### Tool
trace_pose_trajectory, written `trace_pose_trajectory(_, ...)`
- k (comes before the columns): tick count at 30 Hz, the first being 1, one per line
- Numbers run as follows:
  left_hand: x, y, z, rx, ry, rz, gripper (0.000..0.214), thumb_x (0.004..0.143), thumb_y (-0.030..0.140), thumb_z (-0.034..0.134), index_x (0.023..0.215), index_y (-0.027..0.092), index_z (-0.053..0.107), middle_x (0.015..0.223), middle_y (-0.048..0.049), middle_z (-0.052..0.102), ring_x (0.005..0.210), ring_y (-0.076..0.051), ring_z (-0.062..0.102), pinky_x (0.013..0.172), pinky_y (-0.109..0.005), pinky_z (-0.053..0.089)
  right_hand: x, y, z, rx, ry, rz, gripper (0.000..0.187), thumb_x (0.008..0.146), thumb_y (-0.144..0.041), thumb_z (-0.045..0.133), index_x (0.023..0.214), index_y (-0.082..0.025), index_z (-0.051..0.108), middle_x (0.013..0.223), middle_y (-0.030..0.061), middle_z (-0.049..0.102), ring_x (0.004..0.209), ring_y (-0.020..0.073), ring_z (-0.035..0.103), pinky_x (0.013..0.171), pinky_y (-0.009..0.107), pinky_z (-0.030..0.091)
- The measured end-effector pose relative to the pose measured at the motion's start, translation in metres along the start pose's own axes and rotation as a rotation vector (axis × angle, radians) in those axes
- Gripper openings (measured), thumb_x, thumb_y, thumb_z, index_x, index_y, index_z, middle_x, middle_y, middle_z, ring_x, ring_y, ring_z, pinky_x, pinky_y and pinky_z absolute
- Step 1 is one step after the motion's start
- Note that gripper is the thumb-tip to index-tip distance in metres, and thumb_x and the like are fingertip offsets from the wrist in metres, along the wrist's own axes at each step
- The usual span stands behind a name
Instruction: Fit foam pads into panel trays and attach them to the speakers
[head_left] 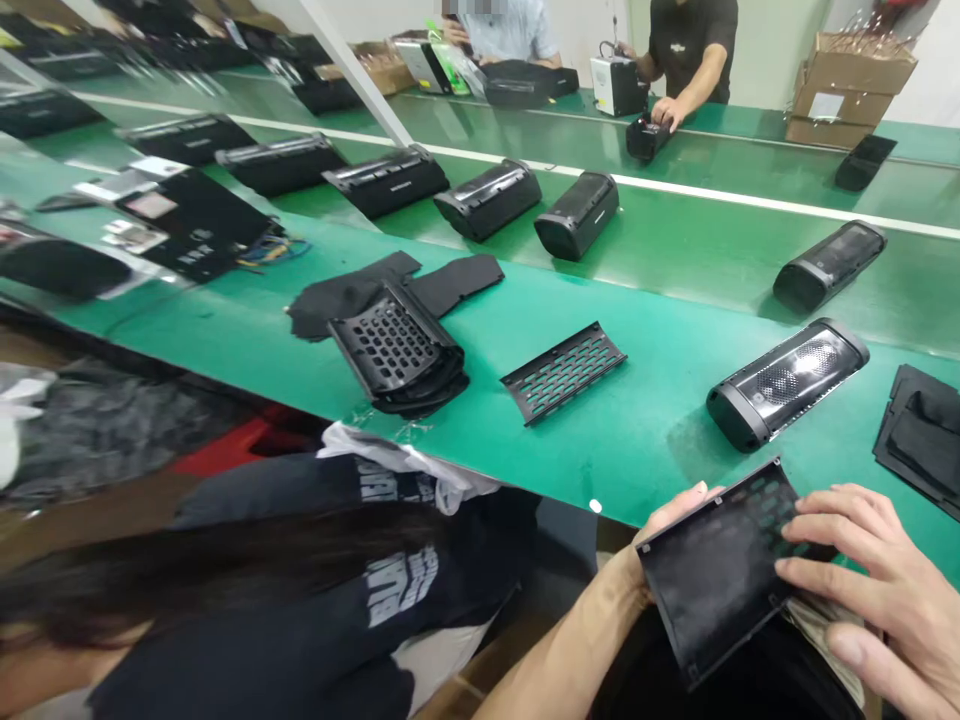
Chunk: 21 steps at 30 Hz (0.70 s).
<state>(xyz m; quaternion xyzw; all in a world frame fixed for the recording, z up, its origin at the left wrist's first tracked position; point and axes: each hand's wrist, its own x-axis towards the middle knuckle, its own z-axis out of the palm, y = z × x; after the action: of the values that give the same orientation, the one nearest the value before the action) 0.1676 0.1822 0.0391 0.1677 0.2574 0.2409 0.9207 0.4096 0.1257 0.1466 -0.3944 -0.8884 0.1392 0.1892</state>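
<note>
at the near right edge of the green table [645, 440], both hands hold a black grille panel [712, 570] just off the table's edge, over the person's lap. left hand [664, 525] grips its far-left corner from behind, fingertips showing over the top edge. right hand [877, 580] lies on the panel's right end with fingers spread flat, pressing on the face. panel is a curved rectangle, tilted, matte black; the left part looks covered in dark cloth, the right part shows rows of hex holes with green showing through. thin raised rim along the edges.

just beyond it on the table: a finished black speaker [787, 385] lying on its side, glossy wrap, mesh front. far right, a stack of black cloth pieces [919, 435]. left of the speaker, a bare grille [562, 370] lies alone, curved side up. further left, a stack of grilles [401, 350] sits on more cloth [457, 280].

on the farther belt: a row of speaker bodies [487, 198] and another speaker [829, 265], well apart from the hands. far side, a second person's hand [666, 112] rests on a small black unit; a third person stands left of them. cardboard boxes [851, 90] far right. near left, a co-worker in a dark printed shirt [390, 580] leans in, hair in front.
</note>
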Motion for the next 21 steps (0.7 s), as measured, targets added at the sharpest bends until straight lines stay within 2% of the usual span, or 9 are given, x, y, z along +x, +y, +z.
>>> trace_pose_trajectory(3,0.004,-0.007,-0.005,-0.040,0.014,-0.021,0.057,0.092,0.066,0.068,0.119,0.018,0.077,0.114,-0.0117,0.082,0.117,-0.033,0.073,0.112,-0.042,0.045,0.007,-0.010,-0.002,-0.049,-0.116,-0.073,0.050,0.107,-0.060,0.058,0.143,-0.027,0.071,0.131,0.0117,0.075,0.122,0.0365,0.067,0.110,0.056,0.040)
trace_pose_trajectory(7,0.008,-0.011,-0.009,-0.082,0.020,-0.050,0.056,0.088,0.068,0.073,0.114,0.019,0.078,0.105,-0.0086,0.083,0.102,-0.027,0.074,0.100,-0.035,0.049,0.021,-0.021,0.009,-0.072,-0.170,-0.099,0.054,0.105,-0.068,0.059,0.138,-0.028,0.074,0.127,0.0109,0.076,0.115,0.0335,0.068,0.106,0.053,0.037)
trace_pose_trajectory(13,0.006,-0.006,0.001,-0.045,0.057,-0.021,0.044,0.097,0.060,0.062,0.107,0.021,0.080,0.105,-0.0093,0.082,0.113,-0.033,0.073,0.111,-0.045,0.044,0.032,-0.024,0.021,-0.146,-0.121,-0.103,0.046,0.103,-0.065,0.064,0.129,-0.029,0.077,0.121,0.0081,0.079,0.105,0.0300,0.068,0.099,0.048,0.032)
trace_pose_trajectory(17,0.004,-0.004,0.007,-0.034,0.122,-0.046,0.044,0.102,0.056,0.055,0.104,0.021,0.081,0.100,-0.0082,0.083,0.108,-0.031,0.074,0.109,-0.043,0.045,0.032,-0.023,0.020,-0.205,-0.113,-0.154,0.044,0.100,-0.061,0.068,0.127,-0.027,0.078,0.119,0.0096,0.079,0.101,0.0318,0.067,0.095,0.049,0.032)
trace_pose_trajectory(21,0.005,-0.004,0.008,-0.033,0.141,-0.040,0.043,0.103,0.054,0.053,0.104,0.020,0.081,0.098,-0.0077,0.083,0.106,-0.031,0.075,0.109,-0.044,0.045,0.031,-0.023,0.021,-0.207,-0.120,-0.137,0.044,0.094,-0.058,0.075,0.125,-0.027,0.079,0.119,0.0092,0.078,0.102,0.0328,0.066,0.096,0.049,0.029)
